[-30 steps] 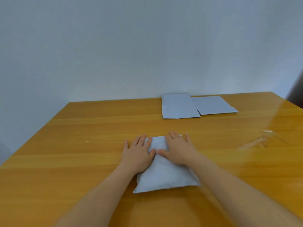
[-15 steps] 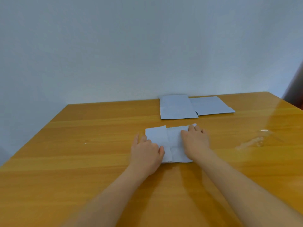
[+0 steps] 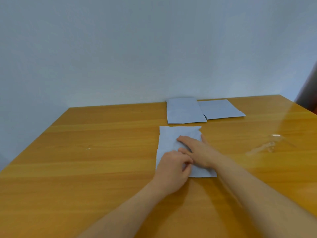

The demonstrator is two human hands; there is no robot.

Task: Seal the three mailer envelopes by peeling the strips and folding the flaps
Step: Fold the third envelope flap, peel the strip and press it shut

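A pale grey mailer envelope [image 3: 169,140] lies flat on the wooden table [image 3: 85,169] in front of me. My right hand [image 3: 197,152] rests palm down on its middle, fingers spread and pointing left. My left hand [image 3: 173,170] sits on the envelope's near left part with its fingers curled against the right hand's thumb; whether it pinches anything is hidden. Two more grey mailer envelopes lie at the table's far edge: one [image 3: 184,110] just beyond the near envelope, the other [image 3: 221,109] to its right, tucked partly under it.
A pale wall stands right behind the table's far edge. Crumpled clear film [image 3: 267,145] lies on the table to the right. A tiny white scrap [image 3: 88,148] lies to the left. A dark object [image 3: 308,93] shows at the right edge.
The near envelope has been turned and slid away from me, toward the two far envelopes. Both hands moved with it; the right now lies across its middle and the left has curled.
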